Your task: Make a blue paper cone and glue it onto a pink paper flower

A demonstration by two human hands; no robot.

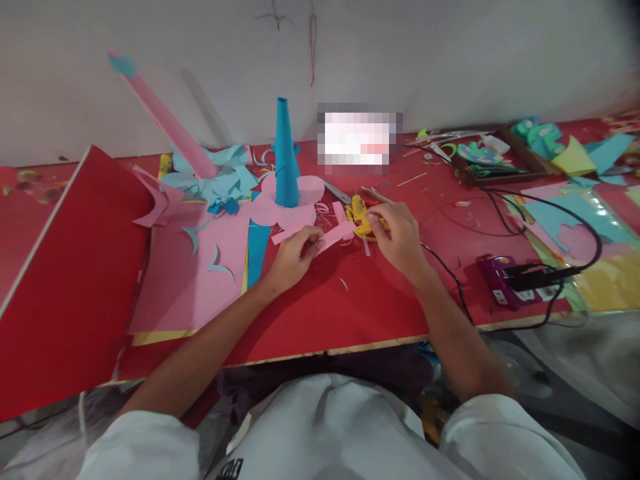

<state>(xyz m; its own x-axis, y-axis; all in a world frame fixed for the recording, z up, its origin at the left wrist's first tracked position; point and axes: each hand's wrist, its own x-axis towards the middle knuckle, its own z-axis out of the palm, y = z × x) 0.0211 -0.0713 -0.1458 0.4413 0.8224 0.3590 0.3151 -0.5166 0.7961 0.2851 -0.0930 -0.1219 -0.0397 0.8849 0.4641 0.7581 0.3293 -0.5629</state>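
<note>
Between the fingers of my left hand is a narrow pink paper strip, slanting up to the right. My right hand is closed at a yellow glue gun, partly hidden by its fingers and close to the strip's far end. Just behind my left hand lies a pink flower-shaped paper, with an upright blue paper cone on it. Scissors rest beside the flower shape, and small pink offcuts lie around the glue gun.
A tall pink paper tube leans left above light-blue paper petals. Pink sheets and a red board are at the left. A purple power strip with black cables and a dark tray are at the right.
</note>
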